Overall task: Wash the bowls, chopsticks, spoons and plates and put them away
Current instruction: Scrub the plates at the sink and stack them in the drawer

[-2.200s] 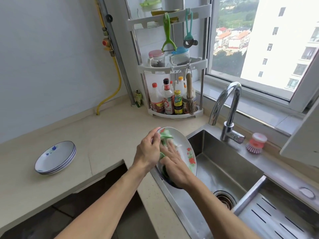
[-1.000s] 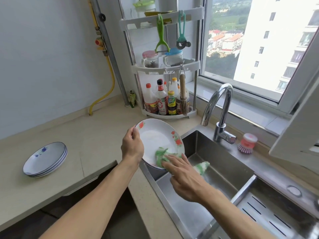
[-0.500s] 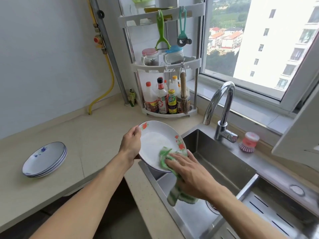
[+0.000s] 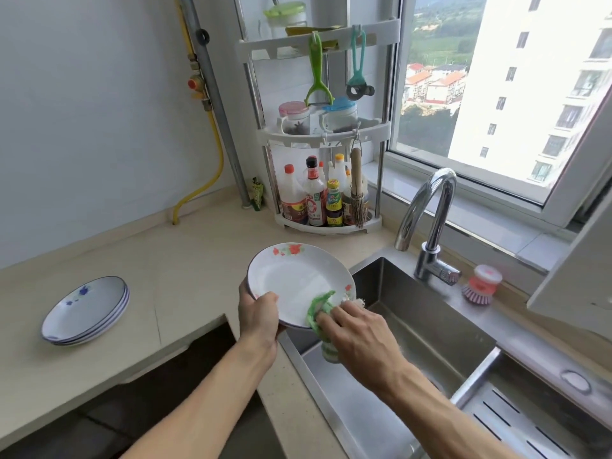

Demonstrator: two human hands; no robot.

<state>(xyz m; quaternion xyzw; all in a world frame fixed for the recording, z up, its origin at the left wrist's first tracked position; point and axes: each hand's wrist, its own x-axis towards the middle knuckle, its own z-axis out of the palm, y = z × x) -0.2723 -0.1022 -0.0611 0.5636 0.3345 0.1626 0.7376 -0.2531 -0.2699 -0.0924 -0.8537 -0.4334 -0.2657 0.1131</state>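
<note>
A: Plate (image 4: 298, 283) status?

B: Held over the sink (image 4: 427, 329) edge, face tilted up toward the operator; round, no long axis. Left hand (image 4: 260, 318) grips the near rim.

A: Change?

B: Right hand (image 4: 359, 329) has drawn the cloth (image 4: 319, 309) to the lower rim, fingers pressing it. Likely scrubbing nearly complete.

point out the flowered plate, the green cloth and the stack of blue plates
flowered plate (image 4: 294, 279), head view, bare white centre
green cloth (image 4: 318, 306), head view, fold on the plate's rim
blue plates (image 4: 84, 308), head view, top plate's centre

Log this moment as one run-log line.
left hand: grips plate | right hand: wipes it with cloth | over sink | stack: on counter
</note>
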